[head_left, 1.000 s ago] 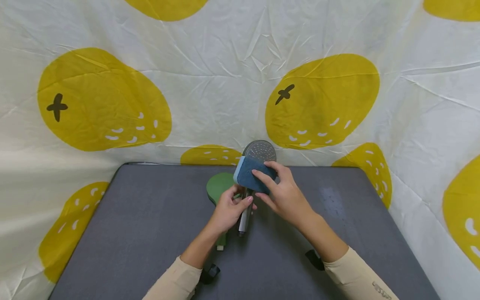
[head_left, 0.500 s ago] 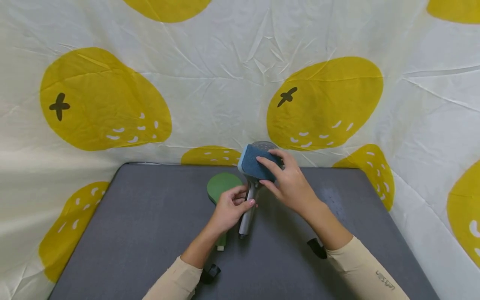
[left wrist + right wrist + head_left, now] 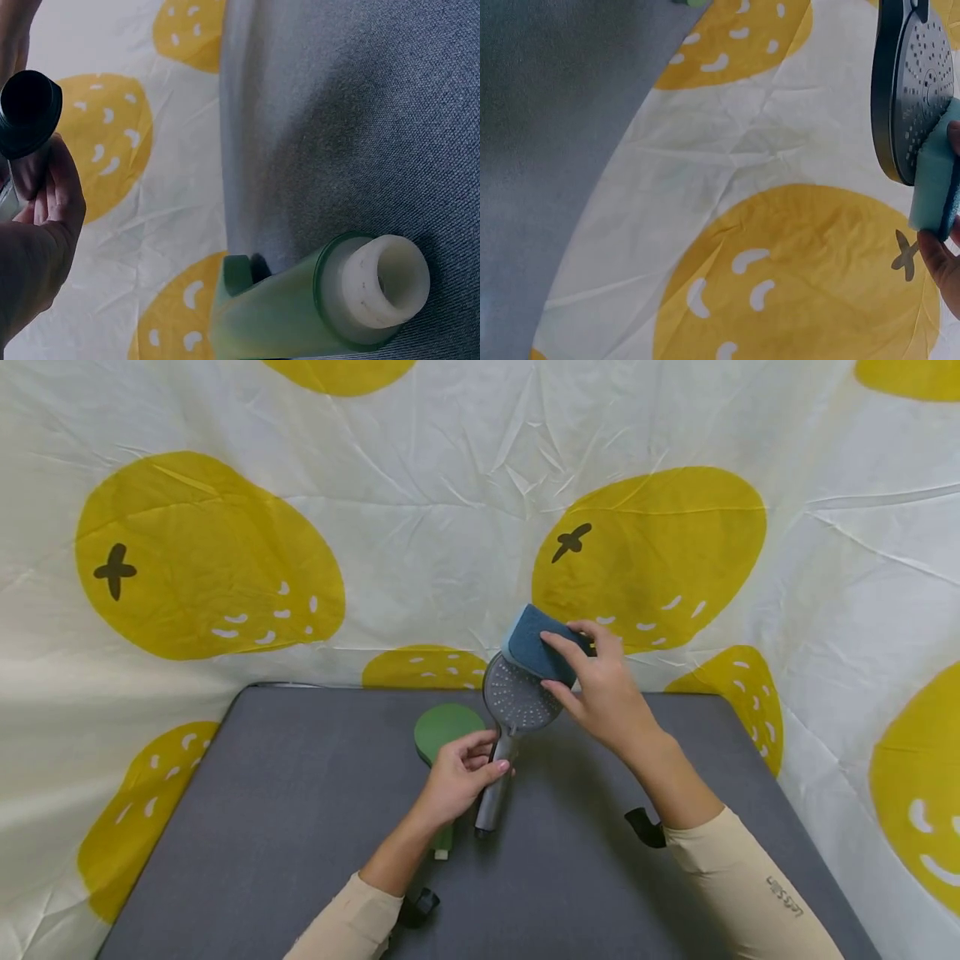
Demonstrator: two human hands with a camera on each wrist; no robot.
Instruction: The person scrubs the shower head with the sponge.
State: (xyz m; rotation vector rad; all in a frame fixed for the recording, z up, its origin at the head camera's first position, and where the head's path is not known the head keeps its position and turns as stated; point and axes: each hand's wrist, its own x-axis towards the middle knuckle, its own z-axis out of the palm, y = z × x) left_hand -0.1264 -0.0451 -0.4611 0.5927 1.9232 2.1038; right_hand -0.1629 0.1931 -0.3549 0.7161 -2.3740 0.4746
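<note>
My left hand [image 3: 459, 779] grips the handle of a grey shower head [image 3: 519, 703], which is raised above the table with its nozzle face showing. With fingertips and thumb, my right hand [image 3: 609, 695] pinches a blue sponge [image 3: 534, 642] by its edges. The sponge lies against the upper part of the nozzle face; in the right wrist view its light-blue side [image 3: 932, 184] touches that face. In the left wrist view the hollow end of the handle [image 3: 46, 120] points at the camera. A green shower head [image 3: 444, 728] lies on the table behind my left hand, its handle partly hidden.
The dark grey table [image 3: 315, 810] has its far edge close to a white curtain [image 3: 427, 560] printed with yellow fruit shapes. A black strap [image 3: 645, 828] sits by the right forearm, and another black piece [image 3: 420, 907] by the left.
My right hand has slid the sponge up and right across the nozzle face, uncovering most of it. The grey shower head has shifted slightly; my left hand keeps its grip on the handle.
</note>
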